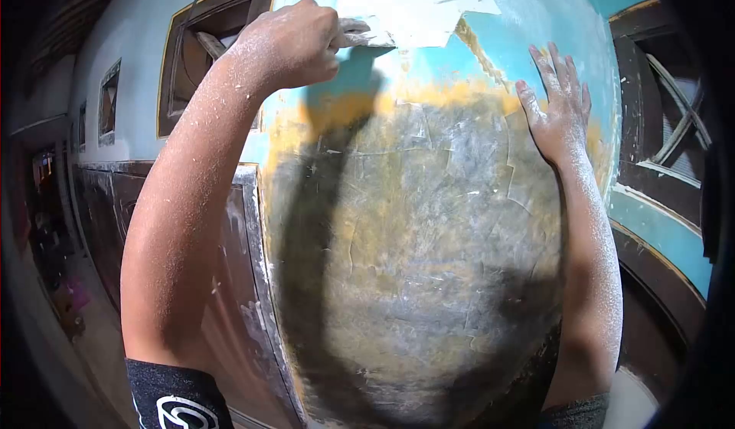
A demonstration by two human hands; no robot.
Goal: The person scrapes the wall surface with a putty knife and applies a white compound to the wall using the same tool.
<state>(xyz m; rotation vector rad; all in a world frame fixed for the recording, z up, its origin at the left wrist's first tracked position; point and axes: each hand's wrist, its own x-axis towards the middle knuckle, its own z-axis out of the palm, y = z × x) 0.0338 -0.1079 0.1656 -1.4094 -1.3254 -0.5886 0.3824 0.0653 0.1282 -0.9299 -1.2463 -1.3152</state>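
Observation:
My left hand (295,42) is closed around a scraper (355,32), raised high against the wall. The scraper's blade meets the wall beside a white patch (421,17) with a jagged lower edge; part of the tool is hidden by my fingers. My right hand (561,103) lies spread on the turquoise paint (429,65) at the right, with nothing in it. Pale dust coats both forearms. Below the turquoise, a ragged yellow-orange band (444,92) borders the bare grey-brown wall surface (429,214).
A dark window frame (176,69) with yellow edging is set in the wall on the left. Below it stands brown panelling (230,276). To the right is another dark frame with crossed bars (677,126). A dim passage (53,199) recedes at far left.

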